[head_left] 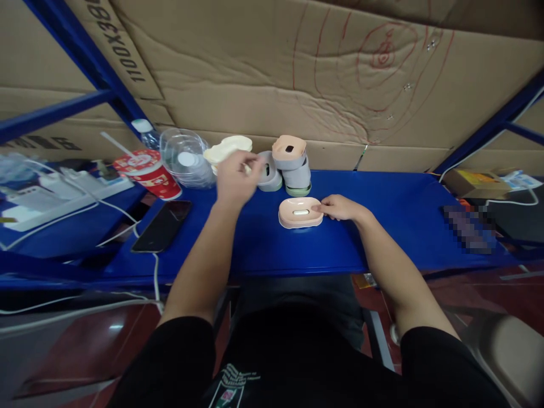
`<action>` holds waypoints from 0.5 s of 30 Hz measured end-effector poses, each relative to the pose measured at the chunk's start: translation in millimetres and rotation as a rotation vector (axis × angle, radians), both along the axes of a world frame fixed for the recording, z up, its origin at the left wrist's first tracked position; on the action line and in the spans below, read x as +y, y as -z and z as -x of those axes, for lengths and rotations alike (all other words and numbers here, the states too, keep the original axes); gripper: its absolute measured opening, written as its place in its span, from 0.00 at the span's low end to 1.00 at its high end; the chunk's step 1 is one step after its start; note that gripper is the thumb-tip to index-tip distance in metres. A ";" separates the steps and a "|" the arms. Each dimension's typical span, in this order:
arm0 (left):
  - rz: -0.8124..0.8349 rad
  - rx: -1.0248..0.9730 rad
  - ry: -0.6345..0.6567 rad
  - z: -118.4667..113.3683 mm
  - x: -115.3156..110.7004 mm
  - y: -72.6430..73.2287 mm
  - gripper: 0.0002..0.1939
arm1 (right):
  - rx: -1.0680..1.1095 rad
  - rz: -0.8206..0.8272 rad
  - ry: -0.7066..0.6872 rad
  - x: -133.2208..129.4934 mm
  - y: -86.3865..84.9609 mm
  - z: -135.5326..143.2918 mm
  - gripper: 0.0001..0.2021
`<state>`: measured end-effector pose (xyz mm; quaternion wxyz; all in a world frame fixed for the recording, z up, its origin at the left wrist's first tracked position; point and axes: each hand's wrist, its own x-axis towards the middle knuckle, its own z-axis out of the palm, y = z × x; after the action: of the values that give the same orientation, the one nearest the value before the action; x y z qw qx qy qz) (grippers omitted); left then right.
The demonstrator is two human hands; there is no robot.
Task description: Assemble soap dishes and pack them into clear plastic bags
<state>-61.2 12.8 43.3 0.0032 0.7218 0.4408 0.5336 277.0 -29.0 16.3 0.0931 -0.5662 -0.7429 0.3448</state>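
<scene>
My right hand (339, 207) pinches the right rim of a shallow pink oval dish (300, 214) with a pale slot in its middle, resting on the blue table. My left hand (239, 177) is raised beside cream-coloured pieces (230, 148) and is blurred; what its fingers hold, if anything, cannot be made out. Just right of it lies a grey rounded piece (269, 174) with a dark slot. Behind the pink dish, a stack of grey pieces (297, 174) carries a pink piece (288, 148) on top.
Clear plastic containers (187, 158), a red cup with a straw (158, 180) and a bottle (147, 135) stand at the left. A black phone (162, 226) lies nearer on the blue table (297, 255). White power strips and cables are farther left; a cardboard box (471, 184) is at right.
</scene>
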 end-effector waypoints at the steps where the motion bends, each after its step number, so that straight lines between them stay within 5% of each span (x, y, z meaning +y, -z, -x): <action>1: -0.078 -0.093 -0.137 15.4 5.5 -5.4 0.09 | -0.001 -0.007 -0.004 0.2 0.6 -0.4 0.32; 3: -0.187 -0.193 -0.378 45.0 14.3 -12.8 0.05 | -0.003 -0.020 -0.011 0.8 1.7 -1.1 0.32; 6: -0.018 -0.226 -0.612 74.5 17.4 -16.7 0.12 | -0.009 -0.018 -0.008 1.3 3.1 -1.6 0.33; 11: 0.524 0.035 -0.636 82.2 4.3 -15.8 0.19 | -0.032 -0.006 -0.001 1.4 3.6 -1.7 0.32; 15: 0.623 0.068 -0.601 84.7 5.0 -12.9 0.20 | -0.036 -0.002 0.006 1.6 4.1 -1.8 0.31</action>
<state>-146.0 17.7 56.2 0.0510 0.5432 0.7711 0.3283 278.9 -27.4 12.2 0.0815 -0.5743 -0.7431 0.3336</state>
